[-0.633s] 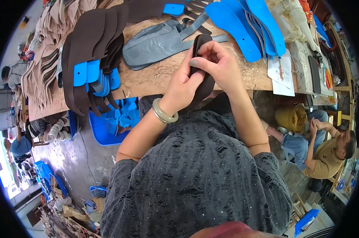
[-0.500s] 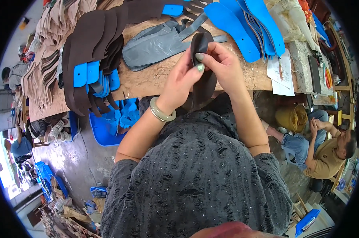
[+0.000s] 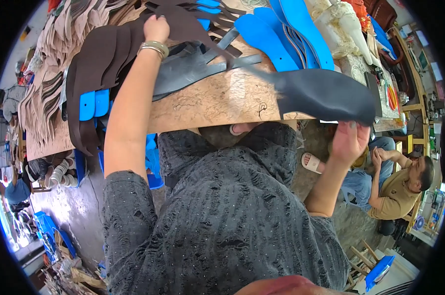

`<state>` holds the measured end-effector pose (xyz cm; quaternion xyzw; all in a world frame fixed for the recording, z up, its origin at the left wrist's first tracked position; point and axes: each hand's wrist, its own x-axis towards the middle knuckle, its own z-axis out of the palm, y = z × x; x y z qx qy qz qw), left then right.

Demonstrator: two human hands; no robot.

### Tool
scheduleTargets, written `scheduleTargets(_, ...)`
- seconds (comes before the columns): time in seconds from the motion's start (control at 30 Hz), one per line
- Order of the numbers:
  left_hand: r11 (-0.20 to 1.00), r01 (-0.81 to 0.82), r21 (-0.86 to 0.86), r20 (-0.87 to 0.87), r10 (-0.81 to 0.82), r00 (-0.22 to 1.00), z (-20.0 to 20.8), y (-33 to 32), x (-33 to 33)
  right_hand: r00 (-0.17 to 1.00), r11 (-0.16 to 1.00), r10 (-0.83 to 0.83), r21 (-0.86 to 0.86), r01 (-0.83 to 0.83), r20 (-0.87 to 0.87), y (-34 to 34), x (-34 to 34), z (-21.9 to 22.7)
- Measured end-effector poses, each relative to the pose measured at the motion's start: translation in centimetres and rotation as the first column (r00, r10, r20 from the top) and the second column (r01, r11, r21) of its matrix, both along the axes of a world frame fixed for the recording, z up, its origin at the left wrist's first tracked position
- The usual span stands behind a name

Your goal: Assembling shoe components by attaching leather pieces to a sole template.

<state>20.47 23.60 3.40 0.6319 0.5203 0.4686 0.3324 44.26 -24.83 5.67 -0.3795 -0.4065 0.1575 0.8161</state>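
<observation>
My right hand (image 3: 350, 142) pinches the rounded end of a dark sole-shaped leather piece (image 3: 325, 94), held out over the table's front edge at the right. A narrow strap trails from its other end toward the upper left, smeared by motion. My left hand (image 3: 157, 29), a bangle at its wrist, is closed at the edge of a dark brown sole-shaped leather piece (image 3: 183, 24) at the back of the table; its fingertips are partly hidden. Beside that hand lies a fanned stack of similar brown pieces (image 3: 102, 49). Grey shiny cutouts (image 3: 185, 71) lie beneath the left wrist's right side.
Blue sole-shaped pieces (image 3: 261, 39) lie at the back right of the wooden table (image 3: 202, 103). Beige cutouts (image 3: 50, 83) hang over its left end. A black flat object (image 3: 372, 88) lies at the right. A seated person (image 3: 402, 189) is to my right.
My hands have parted from the dark piece they held together. The left has reached far left to the brown pieces; the right has swung right with a dark piece, now spread out.
</observation>
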Motion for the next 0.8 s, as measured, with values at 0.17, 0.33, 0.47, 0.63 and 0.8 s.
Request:
scheduleTargets(0.17, 0.986, 0.060, 0.157, -0.548, 0.037, 0.835, 1.4, 2.7, -0.6, 0.984, 0.989, -0.150, 0.034, 0.147, 0.096, -4.7, 3.8, 2.8)
scheduleTargets(0.33, 0.725, 0.236, 0.647, -0.340, -0.003, 0.941, 2.8, -3.0, 2.3, 0.778, 0.914, 0.156, -0.388, 0.120, 0.608, -2.9, 3.2, 8.0)
scheduleTargets(0.47, 0.540, 0.839, 0.067, -0.151, -0.826, 0.543, 6.8, -19.8, 2.4, 0.598, 0.784, 0.429, -0.608, 0.125, 0.677, 3.7, 0.0, 8.3)
scheduleTargets(0.63, 0.372, 0.924, -0.091, -0.380, -0.870, 0.313, 8.2, -26.4, 0.6, 0.889, 0.622, 0.433, -0.763, -0.176, 0.148, 9.1, -3.8, 5.0)
scheduleTargets(0.8, 0.722, 0.655, -0.224, 0.085, -0.655, 0.751, 2.2, -23.1, -6.0, 0.754, 0.394, 0.654, -0.823, -0.409, -0.062, 9.4, -2.3, -0.4)
